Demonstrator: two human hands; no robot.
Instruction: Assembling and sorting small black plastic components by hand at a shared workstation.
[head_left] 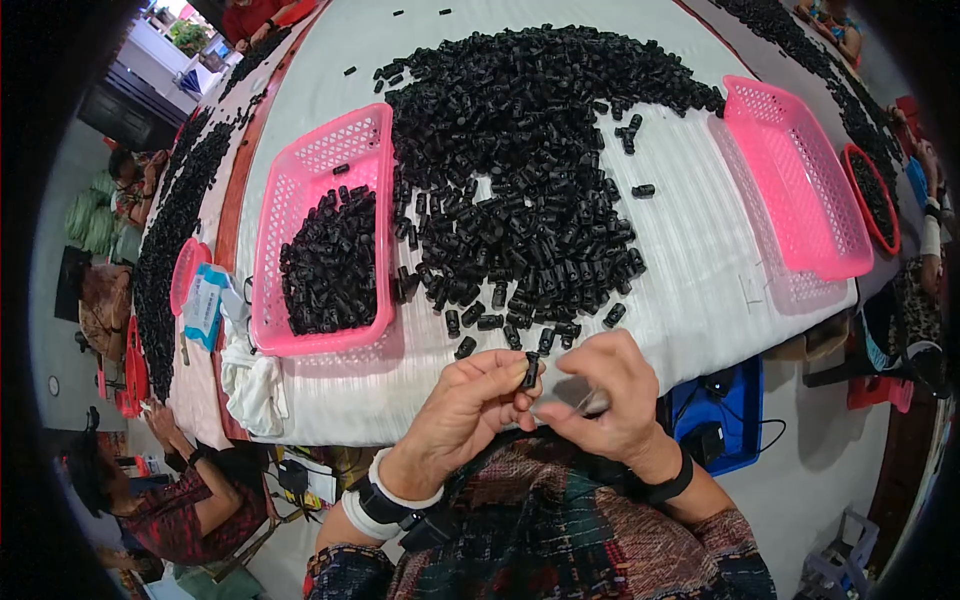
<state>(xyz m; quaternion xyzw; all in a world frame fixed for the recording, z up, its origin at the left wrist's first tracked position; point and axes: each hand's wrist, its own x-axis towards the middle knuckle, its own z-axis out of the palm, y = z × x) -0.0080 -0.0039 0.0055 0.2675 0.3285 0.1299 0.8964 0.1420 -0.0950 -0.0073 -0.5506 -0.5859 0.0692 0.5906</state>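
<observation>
My left hand (462,398) is closed, pinching a small black cord lock (531,371) between thumb and fingertips at the table's near edge. Right beside it my right hand (622,395) has curled fingers, smeared by motion. Something thin and greyish blurs near its thumb, and I cannot make out whether it is held. Just beyond both hands spreads a large heap of black cord locks (510,220), with loose ones along its near side. Left of the heap, a pink perforated basket (268,270) contains a pile of the same pieces.
Another pink basket (800,190) stands at the right. A white cloth (255,390) and a blue-white packet (205,305) lie at the left edge. Below the table's right side is a blue tray (745,440) with dark items. Other people sit at neighbouring tables, one person (185,505) at lower left.
</observation>
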